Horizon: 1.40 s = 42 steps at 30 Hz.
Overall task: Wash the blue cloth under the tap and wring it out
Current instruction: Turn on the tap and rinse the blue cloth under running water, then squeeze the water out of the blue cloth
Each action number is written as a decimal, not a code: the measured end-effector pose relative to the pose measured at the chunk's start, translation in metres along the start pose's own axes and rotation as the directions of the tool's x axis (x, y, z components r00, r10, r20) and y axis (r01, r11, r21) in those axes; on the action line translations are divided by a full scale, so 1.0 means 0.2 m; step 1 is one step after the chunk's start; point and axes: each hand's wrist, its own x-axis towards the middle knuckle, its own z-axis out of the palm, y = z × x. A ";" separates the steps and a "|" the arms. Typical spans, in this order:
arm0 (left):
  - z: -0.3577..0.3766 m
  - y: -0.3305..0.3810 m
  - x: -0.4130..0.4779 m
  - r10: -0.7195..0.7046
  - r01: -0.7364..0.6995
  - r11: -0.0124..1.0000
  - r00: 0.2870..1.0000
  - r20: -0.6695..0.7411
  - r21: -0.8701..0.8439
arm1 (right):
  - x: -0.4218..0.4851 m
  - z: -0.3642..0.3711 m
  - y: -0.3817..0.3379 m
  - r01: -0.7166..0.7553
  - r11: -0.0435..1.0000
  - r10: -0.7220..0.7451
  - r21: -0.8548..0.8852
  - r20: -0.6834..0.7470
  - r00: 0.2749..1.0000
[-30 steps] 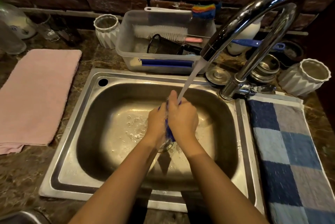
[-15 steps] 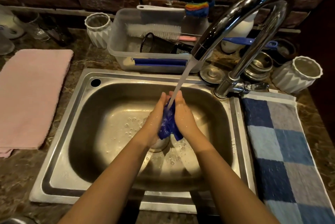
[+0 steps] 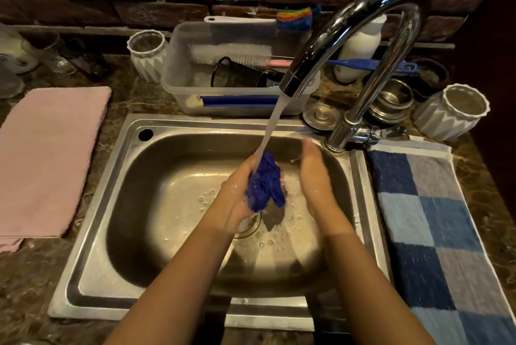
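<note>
Mid-wash, our left hand [image 3: 237, 194] grips the crumpled dark-blue cloth [image 3: 265, 181] under the stream from the chrome tap [image 3: 335, 29], over the steel sink [image 3: 156, 205]. Our right hand [image 3: 314, 177] hovers flat and empty just right of it; next, we judge, both must twist it.

I see free room in the left half of the sink [image 3: 156, 205]; the tap [image 3: 349, 18] arches over its right, and a plastic tub [image 3: 173, 87] crowds behind.

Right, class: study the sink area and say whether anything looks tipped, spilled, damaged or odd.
Nothing is spilled or damaged. The one oddity: the black mesh cup lies tipped on its side in the clear tub behind the sink. Water from the tap lands on the cloth, over the sink.
</note>
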 end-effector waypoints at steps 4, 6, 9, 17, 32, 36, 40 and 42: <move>-0.08 0.00 0.03 -0.024 0.025 1.000 0.997 -0.075 0.004 | 0.08 -0.30 0.02 0.040 0.992 0.007 0.123 -0.360 0.933; -0.09 0.00 0.02 0.020 -0.013 0.998 0.993 -0.118 0.056 | 0.14 -0.40 0.01 0.061 0.995 -0.016 0.074 -0.495 0.869; -0.08 0.00 0.01 0.012 -0.002 0.997 0.993 -0.118 0.082 | 0.19 -0.47 -0.02 0.108 0.994 -0.103 -0.021 -0.529 0.842; -0.07 -0.01 0.00 0.119 -0.100 0.971 0.990 -0.076 0.219 | 0.20 -0.49 -0.03 0.272 0.962 -0.248 -0.026 -0.503 0.828; -0.02 0.00 -0.07 0.118 -0.078 0.977 0.973 -0.200 0.196 | -0.35 -0.09 0.05 0.333 0.885 -0.381 -0.324 -0.094 0.920; 0.01 -0.03 -0.16 0.121 -0.090 0.977 0.980 -0.155 0.193 | -0.44 0.17 0.12 0.497 0.784 -0.465 -0.372 0.177 0.867; 0.04 -0.03 -0.23 0.157 -0.140 0.983 0.977 -0.141 0.119 | -0.37 0.16 0.07 0.484 0.810 -0.479 -0.331 0.103 0.872; 0.03 -0.04 -0.25 0.204 -0.174 0.965 0.968 -0.143 0.197 | -0.39 0.17 0.07 0.497 0.795 -0.479 -0.347 0.144 0.866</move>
